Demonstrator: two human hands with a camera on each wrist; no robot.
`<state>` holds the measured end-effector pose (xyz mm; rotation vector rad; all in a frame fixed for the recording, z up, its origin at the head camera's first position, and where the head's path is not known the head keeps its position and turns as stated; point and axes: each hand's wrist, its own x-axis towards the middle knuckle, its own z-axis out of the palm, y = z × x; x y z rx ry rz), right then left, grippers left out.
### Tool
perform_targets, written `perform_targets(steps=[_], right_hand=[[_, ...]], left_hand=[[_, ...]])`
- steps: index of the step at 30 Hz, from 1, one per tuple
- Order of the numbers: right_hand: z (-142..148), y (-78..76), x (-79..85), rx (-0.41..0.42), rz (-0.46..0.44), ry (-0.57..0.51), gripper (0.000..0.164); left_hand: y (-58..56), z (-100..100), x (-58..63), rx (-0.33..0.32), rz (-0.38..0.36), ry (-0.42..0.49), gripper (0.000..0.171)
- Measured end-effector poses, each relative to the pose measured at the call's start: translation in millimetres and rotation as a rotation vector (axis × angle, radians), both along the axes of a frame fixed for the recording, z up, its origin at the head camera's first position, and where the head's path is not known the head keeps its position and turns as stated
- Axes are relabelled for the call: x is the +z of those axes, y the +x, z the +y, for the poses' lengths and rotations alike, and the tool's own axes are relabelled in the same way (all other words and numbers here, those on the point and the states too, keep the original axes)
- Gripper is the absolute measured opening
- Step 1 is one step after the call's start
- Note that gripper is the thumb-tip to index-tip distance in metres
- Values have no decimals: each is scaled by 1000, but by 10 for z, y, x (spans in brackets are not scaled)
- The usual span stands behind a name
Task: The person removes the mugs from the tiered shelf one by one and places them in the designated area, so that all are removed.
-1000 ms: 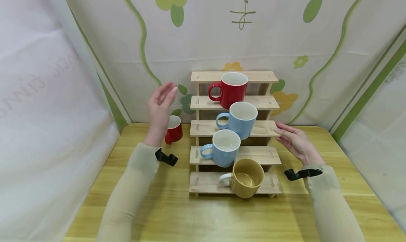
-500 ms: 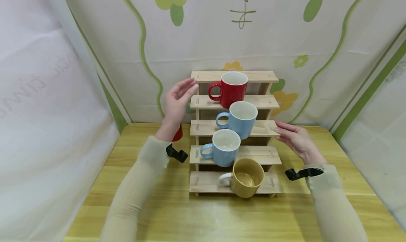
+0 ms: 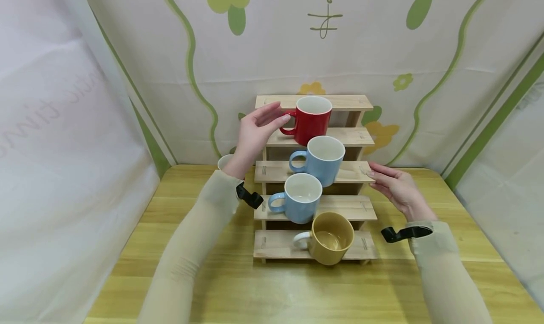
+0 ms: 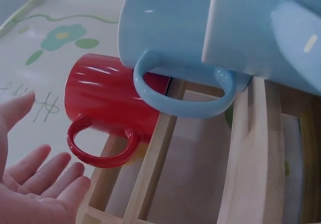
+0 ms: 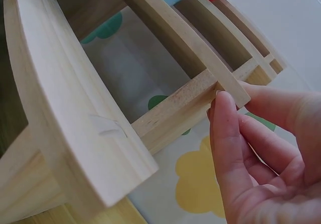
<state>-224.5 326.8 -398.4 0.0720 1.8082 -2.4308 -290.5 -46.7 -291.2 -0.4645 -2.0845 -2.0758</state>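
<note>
A red mug [image 3: 312, 125] stands on the second board from the top of a stepped wooden rack [image 3: 272, 251], handle to the left. My left hand [image 3: 257, 131] is beside that handle; the left wrist view shows its fingers [image 4: 42, 171] spread, with a small gap to the red handle [image 4: 103, 158]. With thumb and fingers, my right hand [image 3: 397, 191] pinches the right end of the rack's middle board [image 5: 230, 86]. Lower on the rack stand two light blue mugs, an upper one [image 3: 327, 161] and a lower one [image 3: 302, 206], and a mustard mug [image 3: 327, 248] with a white handle.
Behind my left forearm, another mug [image 3: 225, 161] on the table is mostly hidden, its white inside showing. The wooden table [image 3: 297, 295] is bounded by a flower-print cloth [image 3: 272, 40] at the back and by cloth at both sides.
My left hand has moved right, from above the mug on the table to beside the red mug's handle on the rack. The right hand stays at the board's end.
</note>
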Motion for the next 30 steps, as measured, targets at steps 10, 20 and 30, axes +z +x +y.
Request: perform_targets(steps=[10, 20, 30], right_hand=[[-6, 4, -47, 5, -22, -19, 32], [-4, -11, -59, 12, -8, -55, 36], [11, -29, -76, 12, 4, -62, 29]], left_hand=[[-148, 54, -15, -60, -140, -89, 45], [-280, 73, -7, -140, -191, -34, 36], [-267, 133, -5, -124, -189, 20, 34]])
